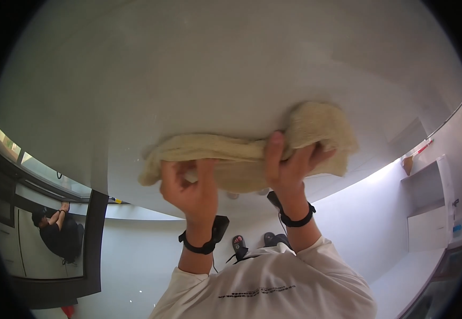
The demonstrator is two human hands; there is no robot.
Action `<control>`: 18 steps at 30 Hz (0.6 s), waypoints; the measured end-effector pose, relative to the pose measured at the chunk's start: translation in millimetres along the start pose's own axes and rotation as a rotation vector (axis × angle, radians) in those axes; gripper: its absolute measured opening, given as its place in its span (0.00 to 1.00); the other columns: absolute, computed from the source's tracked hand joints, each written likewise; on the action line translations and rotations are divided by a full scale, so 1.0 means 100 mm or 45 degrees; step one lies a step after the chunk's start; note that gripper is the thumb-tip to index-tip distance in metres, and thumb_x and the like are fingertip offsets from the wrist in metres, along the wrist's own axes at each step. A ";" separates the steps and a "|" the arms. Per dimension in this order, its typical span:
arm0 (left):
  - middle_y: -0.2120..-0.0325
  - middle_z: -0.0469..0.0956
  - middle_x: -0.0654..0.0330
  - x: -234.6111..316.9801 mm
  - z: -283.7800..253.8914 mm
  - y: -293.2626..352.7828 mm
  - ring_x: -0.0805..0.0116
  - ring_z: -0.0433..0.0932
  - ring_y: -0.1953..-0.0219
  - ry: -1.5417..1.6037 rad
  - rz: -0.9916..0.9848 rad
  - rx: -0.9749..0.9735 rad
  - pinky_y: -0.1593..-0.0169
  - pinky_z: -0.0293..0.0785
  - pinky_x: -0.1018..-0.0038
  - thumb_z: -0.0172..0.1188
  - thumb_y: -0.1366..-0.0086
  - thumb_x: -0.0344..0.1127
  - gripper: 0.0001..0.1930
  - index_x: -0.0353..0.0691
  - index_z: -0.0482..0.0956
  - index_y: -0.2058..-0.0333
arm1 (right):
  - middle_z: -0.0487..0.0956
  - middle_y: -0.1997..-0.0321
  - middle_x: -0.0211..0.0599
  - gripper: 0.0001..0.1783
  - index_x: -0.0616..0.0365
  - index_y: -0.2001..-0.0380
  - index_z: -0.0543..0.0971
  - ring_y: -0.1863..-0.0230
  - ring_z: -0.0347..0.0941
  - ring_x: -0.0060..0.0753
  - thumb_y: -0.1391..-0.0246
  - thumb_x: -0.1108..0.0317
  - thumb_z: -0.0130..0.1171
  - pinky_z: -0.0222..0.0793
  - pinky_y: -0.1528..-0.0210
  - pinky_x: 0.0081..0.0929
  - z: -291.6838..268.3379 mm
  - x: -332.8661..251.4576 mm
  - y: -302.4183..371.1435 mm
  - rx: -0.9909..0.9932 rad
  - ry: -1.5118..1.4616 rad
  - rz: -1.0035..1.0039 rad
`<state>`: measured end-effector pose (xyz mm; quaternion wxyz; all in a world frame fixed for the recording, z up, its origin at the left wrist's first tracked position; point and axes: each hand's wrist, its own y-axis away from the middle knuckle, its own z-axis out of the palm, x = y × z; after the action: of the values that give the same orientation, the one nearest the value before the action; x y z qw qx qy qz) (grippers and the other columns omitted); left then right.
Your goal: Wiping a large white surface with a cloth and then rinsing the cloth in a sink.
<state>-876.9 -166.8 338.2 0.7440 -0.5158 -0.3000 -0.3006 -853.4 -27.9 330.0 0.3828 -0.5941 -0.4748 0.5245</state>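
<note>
A pale yellow cloth (210, 146) lies bunched lengthwise along the near edge of a large, glossy white surface (199, 74). Its right end is bulkier and folded over. My left hand (191, 186) has curled fingers pinching the cloth's near side, left of its middle. Around the bunched right end my right hand (294, 166) is closed, with one digit pressed up along the fold and other fingers tucked into the cloth. Some of the fingertips are hidden in the fabric. Each wrist wears a black strap with a small dark device.
Beyond a dark frame (97, 239) at left, a person in dark clothes (61, 231) is low down by pale cabinets. White shelving (427, 212) stands at right. Below the surface's edge are the pale floor (135, 255) and my feet in dark sandals (239, 245).
</note>
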 end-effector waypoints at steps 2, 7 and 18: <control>0.71 0.77 0.62 0.05 -0.14 -0.25 0.77 0.74 0.71 -0.349 0.264 0.105 0.66 0.70 0.81 0.59 0.40 0.22 0.07 0.33 0.75 0.61 | 0.68 0.55 0.48 0.10 0.49 0.71 0.78 0.56 0.65 0.49 0.58 0.60 0.64 0.62 0.54 0.48 0.05 -0.19 0.22 -0.095 -0.024 -0.311; 0.72 0.77 0.63 0.14 0.23 -0.29 0.72 0.72 0.72 -0.537 0.701 0.026 0.67 0.68 0.79 0.63 0.45 0.22 0.08 0.36 0.78 0.65 | 0.67 0.47 0.52 0.15 0.62 0.65 0.79 0.49 0.62 0.56 0.59 0.68 0.62 0.57 0.45 0.48 0.00 0.07 0.28 -0.089 -0.148 -0.557; 0.73 0.80 0.59 0.16 1.59 0.67 0.64 0.79 0.73 -0.156 0.867 -0.872 0.67 0.75 0.76 0.61 0.40 0.34 0.09 0.39 0.77 0.62 | 0.63 0.43 0.54 0.25 0.68 0.47 0.65 0.45 0.59 0.56 0.35 0.56 0.39 0.54 0.42 0.43 -0.99 1.97 -0.29 -0.007 0.409 0.071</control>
<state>-837.1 0.7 356.7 0.5686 -0.8166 -0.0413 -0.0906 -761.1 174.0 322.2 0.4375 -0.6844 -0.3921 0.4318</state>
